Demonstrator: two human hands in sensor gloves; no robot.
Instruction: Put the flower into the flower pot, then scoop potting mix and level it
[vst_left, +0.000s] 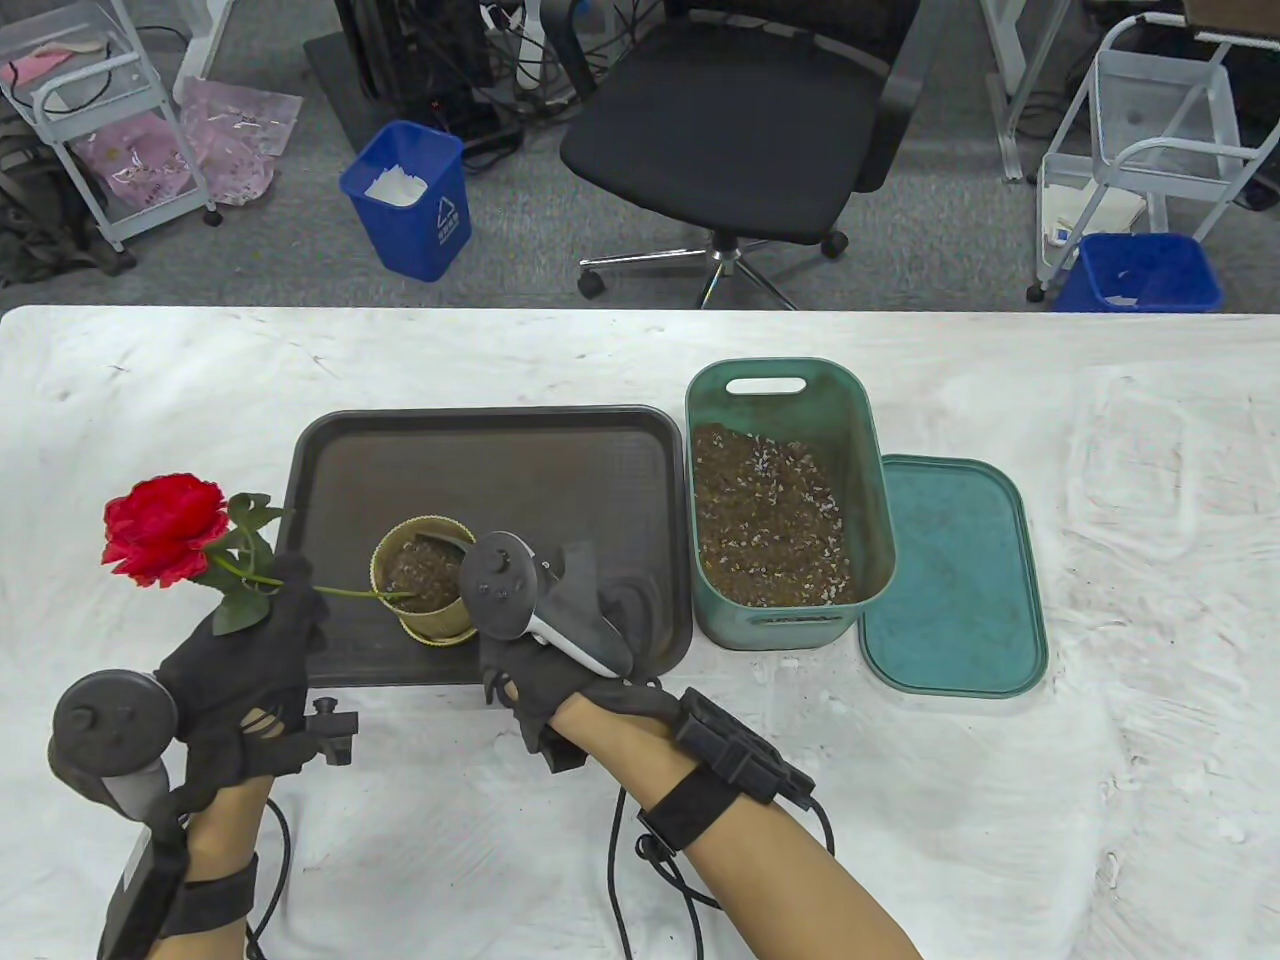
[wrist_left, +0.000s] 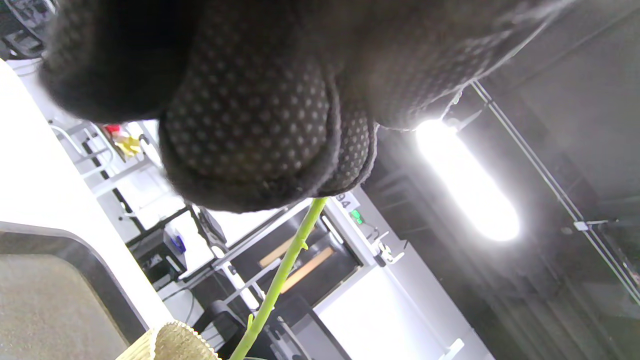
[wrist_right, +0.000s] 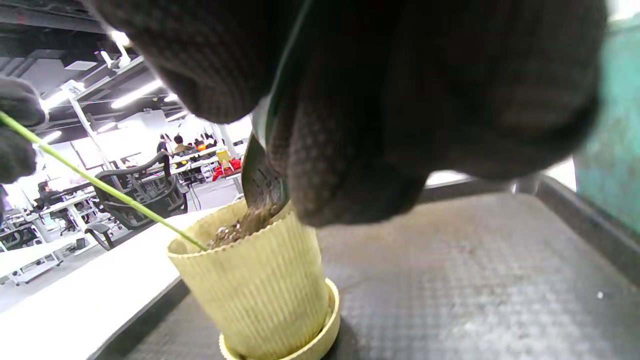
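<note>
A red flower (vst_left: 162, 526) with green leaves hangs out over the table to the left of the tray. Its thin stem (vst_left: 345, 592) slants down into the yellow ribbed flower pot (vst_left: 432, 622), which stands on the dark tray (vst_left: 480, 450) and holds potting mix. My left hand (vst_left: 268, 620) pinches the stem (wrist_left: 280, 272) just below the leaves. My right hand (vst_left: 560, 640) is beside the pot and grips a small scoop (wrist_right: 261, 177), whose blade tip is down in the mix (wrist_right: 239, 229) at the pot's rim (wrist_right: 260, 285). The tracker hides most of the right fingers in the table view.
A green bin (vst_left: 862, 420) of potting mix (vst_left: 775, 515) stands right of the tray, with its green lid (vst_left: 955, 580) lying flat further right. The table has a white cover. Beyond the far edge are an office chair (vst_left: 740, 130), blue bins and wire carts.
</note>
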